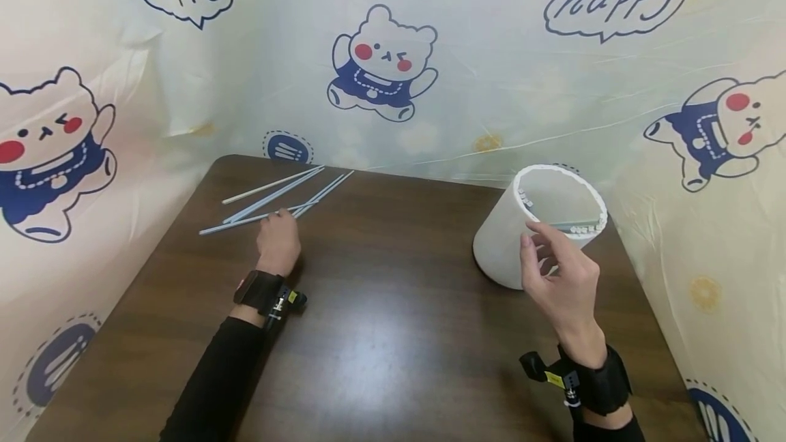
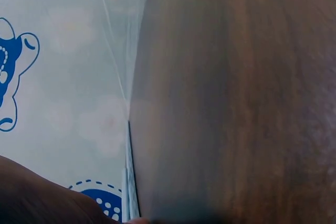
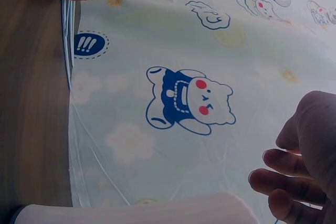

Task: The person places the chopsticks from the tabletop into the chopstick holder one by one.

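Note:
Several long, thin pale-blue sticks (image 1: 273, 195) lie at the back left of the table, some crossing each other. My left hand (image 1: 279, 244) is over their near side, its fingertips pinching one stick (image 1: 236, 224) that slants across others. In the left wrist view the sticks (image 2: 129, 192) show at the bottom edge, beside a fingertip. A white cylindrical bin (image 1: 500, 244) stands on the right, its open top tilted toward me in view. My right hand (image 1: 565, 275) hovers at its near rim, thumb and forefinger apart, holding nothing. The right wrist view shows its fingers (image 3: 286, 182) loosely bent.
The dark wooden table (image 1: 381, 319) meets a printed curtain (image 1: 479, 74) with cartoon bears at the back and both sides. Small white pieces (image 1: 583, 229) show inside the bin's rim. A black strap with a small camera sits on each wrist.

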A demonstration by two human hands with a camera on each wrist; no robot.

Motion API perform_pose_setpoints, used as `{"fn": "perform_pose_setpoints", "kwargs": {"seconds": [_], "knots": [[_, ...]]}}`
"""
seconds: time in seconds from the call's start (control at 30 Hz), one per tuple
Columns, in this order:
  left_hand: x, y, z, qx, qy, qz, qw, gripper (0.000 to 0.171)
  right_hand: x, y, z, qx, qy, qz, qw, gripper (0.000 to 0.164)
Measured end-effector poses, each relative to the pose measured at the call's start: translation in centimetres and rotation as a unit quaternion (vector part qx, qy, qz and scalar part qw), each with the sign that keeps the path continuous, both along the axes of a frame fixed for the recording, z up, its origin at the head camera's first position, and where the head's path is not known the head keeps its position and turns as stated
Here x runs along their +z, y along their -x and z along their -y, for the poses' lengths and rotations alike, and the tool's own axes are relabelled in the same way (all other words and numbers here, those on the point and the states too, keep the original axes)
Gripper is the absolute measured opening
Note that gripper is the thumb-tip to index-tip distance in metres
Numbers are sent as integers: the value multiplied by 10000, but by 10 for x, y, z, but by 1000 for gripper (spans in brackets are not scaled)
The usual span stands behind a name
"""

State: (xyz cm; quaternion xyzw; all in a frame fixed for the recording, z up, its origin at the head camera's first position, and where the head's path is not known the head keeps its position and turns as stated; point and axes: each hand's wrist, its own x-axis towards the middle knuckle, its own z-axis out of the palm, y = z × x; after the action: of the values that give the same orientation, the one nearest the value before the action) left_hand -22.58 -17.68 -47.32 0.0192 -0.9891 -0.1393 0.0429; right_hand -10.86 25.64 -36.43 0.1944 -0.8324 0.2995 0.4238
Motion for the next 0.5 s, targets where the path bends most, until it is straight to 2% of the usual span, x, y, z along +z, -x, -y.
{"fn": "perform_pose_setpoints", "kwargs": {"seconds": [0.27, 0.5], "knots": [[-7, 2, -2, 479, -37, -192, 9987, 38, 0, 0, 0, 20, -21, 61, 10000, 30], [-14, 4, 2, 612, -157, -225, 9978, 43, 0, -1, 0, 2, -34, 100, 9999, 30]]}}
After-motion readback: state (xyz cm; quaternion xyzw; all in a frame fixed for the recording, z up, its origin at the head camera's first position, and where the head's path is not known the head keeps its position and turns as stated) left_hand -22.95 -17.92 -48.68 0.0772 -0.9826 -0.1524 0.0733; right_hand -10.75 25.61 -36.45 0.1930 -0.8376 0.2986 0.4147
